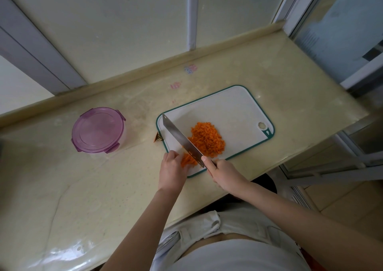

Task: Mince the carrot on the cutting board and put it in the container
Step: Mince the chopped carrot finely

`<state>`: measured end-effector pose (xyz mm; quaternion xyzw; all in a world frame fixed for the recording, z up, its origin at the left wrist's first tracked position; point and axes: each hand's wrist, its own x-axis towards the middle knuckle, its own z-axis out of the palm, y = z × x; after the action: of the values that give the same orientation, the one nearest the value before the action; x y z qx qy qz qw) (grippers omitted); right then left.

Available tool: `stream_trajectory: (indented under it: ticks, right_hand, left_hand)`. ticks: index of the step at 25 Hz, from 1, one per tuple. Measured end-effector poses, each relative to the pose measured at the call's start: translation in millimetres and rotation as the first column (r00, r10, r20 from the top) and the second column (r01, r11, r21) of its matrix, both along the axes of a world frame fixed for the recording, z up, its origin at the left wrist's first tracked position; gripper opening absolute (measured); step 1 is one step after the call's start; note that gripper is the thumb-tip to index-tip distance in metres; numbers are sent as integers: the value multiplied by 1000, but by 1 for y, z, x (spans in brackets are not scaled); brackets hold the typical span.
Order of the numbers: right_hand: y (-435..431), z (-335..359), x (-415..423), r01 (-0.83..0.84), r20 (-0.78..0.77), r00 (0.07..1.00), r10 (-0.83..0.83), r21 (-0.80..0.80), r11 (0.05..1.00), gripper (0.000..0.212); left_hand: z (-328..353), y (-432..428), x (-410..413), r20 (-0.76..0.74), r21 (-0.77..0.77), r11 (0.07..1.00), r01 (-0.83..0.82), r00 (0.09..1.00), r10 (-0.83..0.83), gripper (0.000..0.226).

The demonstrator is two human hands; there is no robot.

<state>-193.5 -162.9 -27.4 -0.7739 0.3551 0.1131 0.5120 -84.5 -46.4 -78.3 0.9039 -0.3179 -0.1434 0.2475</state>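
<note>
On the cutting board (234,105) we are clenching the knife (180,140) in our right hand (223,173) and pinning carrot strips (187,160) near its front edge under our left hand (172,167), fingers curled; minced carrot (207,140) is lying mid-board; the lidded container (98,131) is sitting left of the board.

Soft daylight, perhaps window-lit; countertop (68,248) glare, bowed wide-angle edges.

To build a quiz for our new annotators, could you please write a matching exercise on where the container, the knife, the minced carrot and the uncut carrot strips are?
Things:
1. container
2. knife
3. minced carrot
4. carrot strips

States:
A. held down by the left hand
B. lid on, left of the cutting board
C. gripped by the right hand
D. heaped on the board, right of the knife

Pairs: 1-B, 2-C, 3-D, 4-A
</note>
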Motion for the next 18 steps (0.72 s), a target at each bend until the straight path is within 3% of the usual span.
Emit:
stream_trajectory:
  ticks: [10,18]
  right_hand:
    - [-3,-6,12,-89,-134,988,77,-90,992,61]
    - [4,-13,14,-56,-96,994,44,-122,991,59]
  left_hand:
    - [-3,-2,1,80,29,998,58,995,-61,5]
    - [-5,-4,1,54,25,998,51,997,-52,10]
